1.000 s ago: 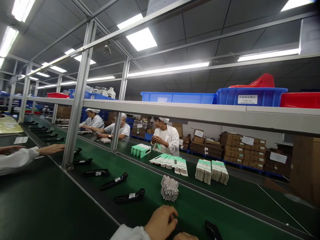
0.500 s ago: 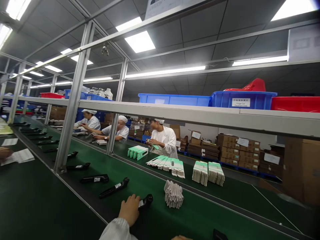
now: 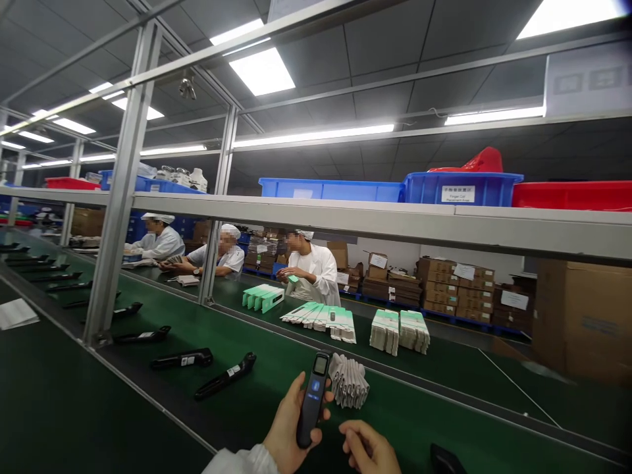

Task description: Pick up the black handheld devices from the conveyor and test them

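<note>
My left hand (image 3: 289, 421) is wrapped round a black infrared thermometer (image 3: 312, 401), held upright over the green belt. Its small grey display and blue button face me. To the right of it, my right hand (image 3: 371, 449) is raised with curled fingers drawn together, touching nothing, and no object shows in it. Just beyond the thermometer stands a bundle of folded whitish pieces (image 3: 349, 382). On the belt to the left lie more thermometers of this kind, the closest one (image 3: 226, 376) with a white label.
A metal post (image 3: 116, 191) and a long shelf (image 3: 365, 212) cross the view, with blue bins (image 3: 330, 190) on the shelf. Beyond the belt lie green-and-white cartons (image 3: 320, 319) in stacks. Co-workers in white sit opposite. A dark object (image 3: 446, 459) shows at the bottom right.
My left hand has lifted the thermometer off the belt and turned it upright, display towards me. My right hand has risen into view from the bottom edge. The view has shifted to the right.
</note>
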### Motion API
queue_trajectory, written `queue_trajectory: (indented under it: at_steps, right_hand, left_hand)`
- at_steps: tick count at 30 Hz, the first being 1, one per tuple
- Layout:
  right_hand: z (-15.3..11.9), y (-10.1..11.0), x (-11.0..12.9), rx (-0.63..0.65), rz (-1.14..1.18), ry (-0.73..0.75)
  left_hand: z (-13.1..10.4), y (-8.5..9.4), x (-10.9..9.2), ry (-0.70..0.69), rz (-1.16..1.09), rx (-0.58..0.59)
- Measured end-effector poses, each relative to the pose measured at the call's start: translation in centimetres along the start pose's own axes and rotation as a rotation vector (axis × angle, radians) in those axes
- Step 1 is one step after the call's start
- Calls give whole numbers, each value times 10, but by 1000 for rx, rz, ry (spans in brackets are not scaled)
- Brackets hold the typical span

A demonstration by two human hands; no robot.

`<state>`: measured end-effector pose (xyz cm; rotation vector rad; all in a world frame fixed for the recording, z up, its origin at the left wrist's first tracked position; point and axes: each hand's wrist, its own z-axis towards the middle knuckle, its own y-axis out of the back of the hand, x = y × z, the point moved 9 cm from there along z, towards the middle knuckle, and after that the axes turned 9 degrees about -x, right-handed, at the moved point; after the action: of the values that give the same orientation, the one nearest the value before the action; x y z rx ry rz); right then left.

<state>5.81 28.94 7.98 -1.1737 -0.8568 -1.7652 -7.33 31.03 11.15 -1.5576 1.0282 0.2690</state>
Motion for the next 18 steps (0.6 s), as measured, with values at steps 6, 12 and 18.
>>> queue_trajectory:
  at_steps: [6, 12, 18]
  right_hand:
    - [-3, 3, 11, 15, 138, -149]
    - [-5, 15, 25, -102, 348, -283]
    - [-11, 12, 35, -49, 523, -451]
  left_hand:
    - [-6, -8, 9, -70, 162, -61]
    - [-23, -28, -14, -649, 708, -79]
    - [-34, -45, 3, -616, 866, 14]
